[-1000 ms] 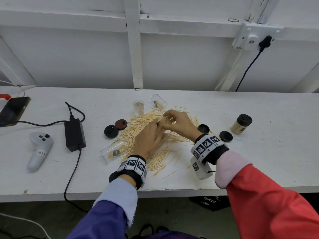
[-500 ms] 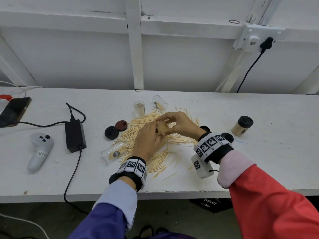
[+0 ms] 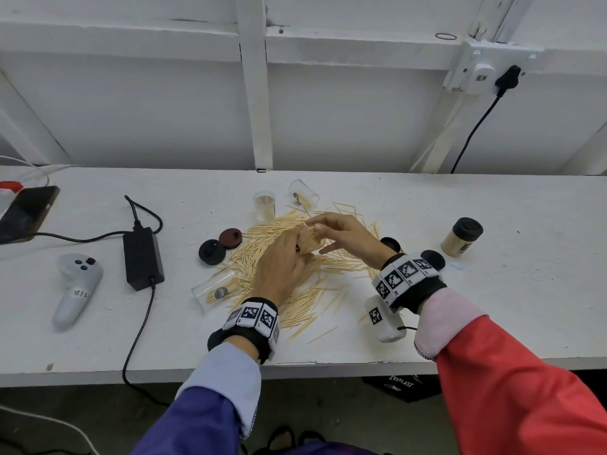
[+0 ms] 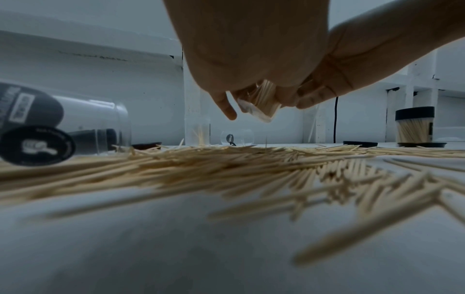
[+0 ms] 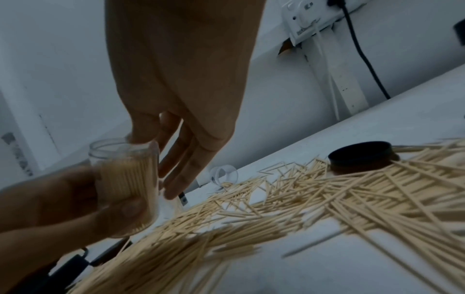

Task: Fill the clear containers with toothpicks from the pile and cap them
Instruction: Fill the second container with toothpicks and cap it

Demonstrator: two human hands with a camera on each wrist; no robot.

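Blue left sleeve [image 3: 210,402], red right sleeve [image 3: 512,389], checker-marked wristbands [image 3: 253,318].

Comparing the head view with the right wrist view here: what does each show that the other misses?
Only the head view shows the capped container, game controller and power adapter. Only the right wrist view shows the clear container in the left hand's grip, its open rim, and toothpicks packed inside. Both show the right hand at it, the toothpick pile and a loose black cap.

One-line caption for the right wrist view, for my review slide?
Left hand holds a toothpick-filled clear container above the pile; right hand hovers at its rim.
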